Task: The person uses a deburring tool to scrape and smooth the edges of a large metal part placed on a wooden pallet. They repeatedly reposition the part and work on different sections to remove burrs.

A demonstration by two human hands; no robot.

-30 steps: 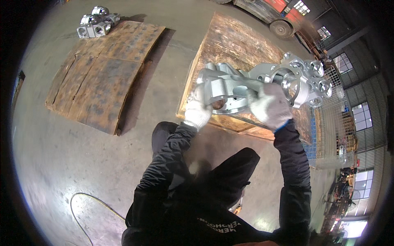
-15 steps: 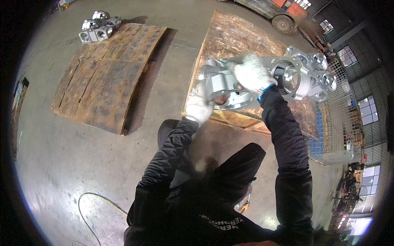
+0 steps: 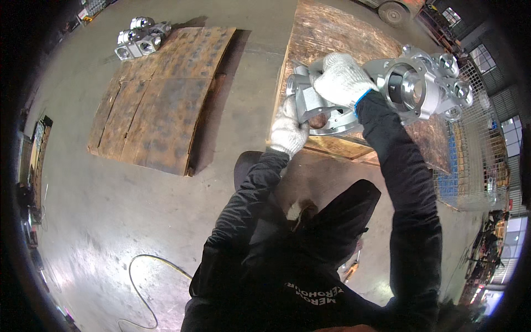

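A silver metal casting [image 3: 315,104] with a rounded block-like end lies on the wooden crate top in front of me. My left hand [image 3: 289,128], in a white knit glove, is closed around the near left side of that end. Over the top of the same casting bends my right hand [image 3: 344,81], gloved in white with a blue cuff; its fingertips are partly hidden behind the metal. A curved flange shows below the right hand. Close beside it on the right stands another silver casting [image 3: 408,88] with a wide round bore, partly behind my right wrist.
More castings [image 3: 451,83] crowd the crate's [image 3: 337,30] right end, near a wire mesh cage [image 3: 478,149]. To the left lies a low wooden platform [image 3: 160,105], with several castings [image 3: 141,41] at its far end. A hose [image 3: 131,276] curves over the floor. A vehicle wheel [image 3: 394,14] shows at the back.
The whole view has shifted, so the scene sits farther right and mostly higher. My right hand has moved slightly left over the casting; my left hand keeps its hold.
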